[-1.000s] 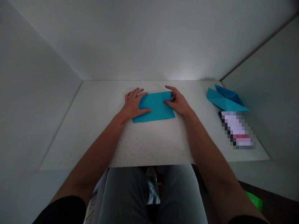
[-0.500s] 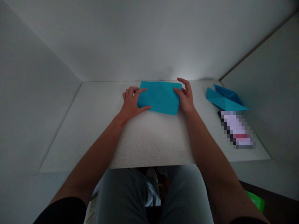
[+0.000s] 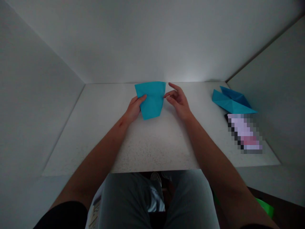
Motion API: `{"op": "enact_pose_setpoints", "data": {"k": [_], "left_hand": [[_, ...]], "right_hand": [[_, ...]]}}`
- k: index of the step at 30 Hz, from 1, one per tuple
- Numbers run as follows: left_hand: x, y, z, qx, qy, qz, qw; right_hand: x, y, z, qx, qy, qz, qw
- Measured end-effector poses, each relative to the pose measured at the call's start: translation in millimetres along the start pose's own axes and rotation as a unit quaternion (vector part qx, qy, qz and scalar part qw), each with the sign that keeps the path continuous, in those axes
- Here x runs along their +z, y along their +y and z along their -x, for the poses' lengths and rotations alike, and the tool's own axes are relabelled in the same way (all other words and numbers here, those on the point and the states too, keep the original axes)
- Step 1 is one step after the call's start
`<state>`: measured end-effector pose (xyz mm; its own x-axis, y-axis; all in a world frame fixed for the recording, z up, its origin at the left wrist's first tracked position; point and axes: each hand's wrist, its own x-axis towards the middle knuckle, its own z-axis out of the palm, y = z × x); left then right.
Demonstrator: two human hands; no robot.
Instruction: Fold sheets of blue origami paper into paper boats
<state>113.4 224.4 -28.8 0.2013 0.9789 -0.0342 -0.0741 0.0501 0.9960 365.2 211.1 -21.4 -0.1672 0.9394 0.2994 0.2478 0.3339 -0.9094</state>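
Note:
A folded blue paper (image 3: 151, 98) is lifted off the white table (image 3: 154, 143), tilted with one corner pointing down. My left hand (image 3: 134, 108) grips its left edge, thumb on the front and fingers behind. My right hand (image 3: 177, 100) is at the paper's right edge, thumb and forefinger pinched close to or on that edge, the other fingers loosely curled.
A second folded blue paper piece (image 3: 231, 100) lies at the table's far right, with a blurred flat object (image 3: 245, 133) just in front of it. White walls close in the table at the back and both sides. My legs are below the table's near edge.
The paper was flat on the table under both hands, then raised. Now it is turned and looks narrower. My right hand has shifted left along its edge.

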Motion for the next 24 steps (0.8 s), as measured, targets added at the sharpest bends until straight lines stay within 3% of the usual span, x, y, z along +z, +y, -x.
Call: {"op": "enact_pose_setpoints", "data": {"k": [2, 5, 9, 13, 17, 20, 24], "left_hand": [[-4.4, 3.8, -3.6, -0.022, 0.0, 0.015, 1.0], [-11.1, 6.4, -5.5, -0.049, 0.004, 0.017, 0.999], [-16.5, 6.7, -5.0, 0.022, 0.08, -0.081, 0.993], [-18.4, 7.0, -2.2, 0.125, 0.14, -0.308, 0.933], [-13.0, 9.0, 4.2, 0.15, 0.167, -0.452, 0.863], [-7.2, 11.5, 10.1, 0.159, 0.131, -0.509, 0.836], [-3.1, 10.7, 14.0, 0.194, -0.015, -0.527, 0.828]], "right_hand": [[-7.6, 11.6, -5.1, -0.008, 0.062, 0.054, 0.997], [-17.9, 29.2, -9.1, -0.008, 0.078, 0.076, 0.994], [-22.3, 41.4, -6.8, 0.019, 0.081, 0.063, 0.995], [-20.8, 40.1, -3.0, 0.035, 0.04, 0.089, 0.995], [-18.9, 35.0, -0.3, 0.024, 0.014, 0.128, 0.991], [-18.4, 32.3, 1.6, 0.01, -0.014, 0.174, 0.985], [-16.2, 26.4, 2.9, 0.006, -0.013, 0.177, 0.984]]}}
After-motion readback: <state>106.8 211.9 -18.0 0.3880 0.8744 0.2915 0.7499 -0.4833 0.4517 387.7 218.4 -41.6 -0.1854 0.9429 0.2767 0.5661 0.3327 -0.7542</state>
